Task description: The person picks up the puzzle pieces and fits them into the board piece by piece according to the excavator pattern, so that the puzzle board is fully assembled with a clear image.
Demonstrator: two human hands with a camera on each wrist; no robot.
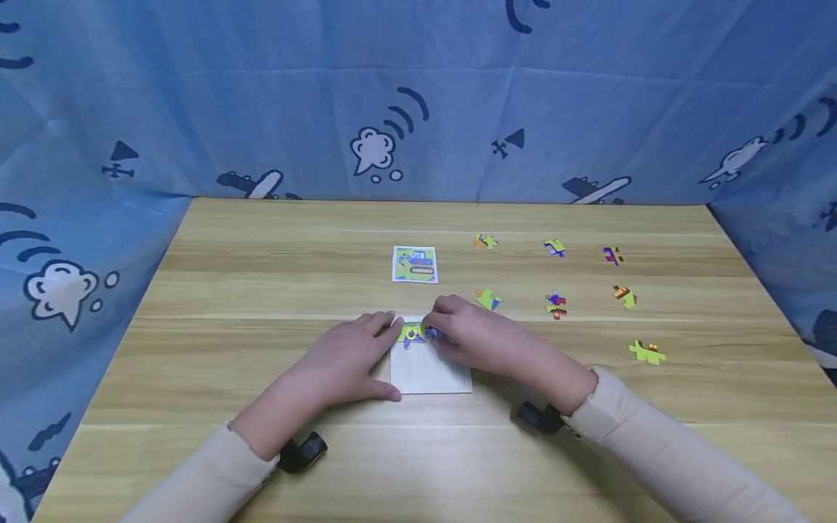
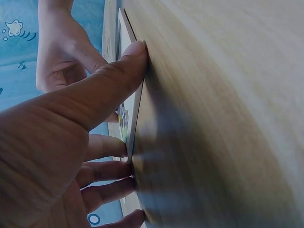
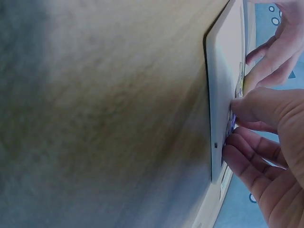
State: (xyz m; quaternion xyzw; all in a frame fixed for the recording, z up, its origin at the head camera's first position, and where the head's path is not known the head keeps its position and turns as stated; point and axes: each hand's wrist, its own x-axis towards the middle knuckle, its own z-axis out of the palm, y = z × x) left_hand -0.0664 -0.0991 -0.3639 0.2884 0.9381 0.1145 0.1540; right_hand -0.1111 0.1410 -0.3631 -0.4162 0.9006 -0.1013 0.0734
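Observation:
A pale square puzzle board point(image 1: 431, 372) lies flat on the wooden table. Along its far left part sit colourful jigsaw pieces point(image 1: 411, 334), green and yellow with some blue. My left hand point(image 1: 346, 357) rests at the board's left side, its thumb point(image 2: 135, 49) against the edge and its fingers fairly straight. From the right, my right hand point(image 1: 480, 335) reaches over the board's far part and pinches a bluish puzzle piece point(image 1: 431, 333) down at the board. Fingers hide much of that piece; a sliver of blue shows in the right wrist view.
Beyond the board lies a picture card point(image 1: 415, 276) with a blue and green vehicle. Several loose puzzle pieces are spread to the right, among them a green one point(image 1: 647, 353) and a red and blue one point(image 1: 556, 305). A blue patterned curtain point(image 1: 261, 109) hangs behind the table.

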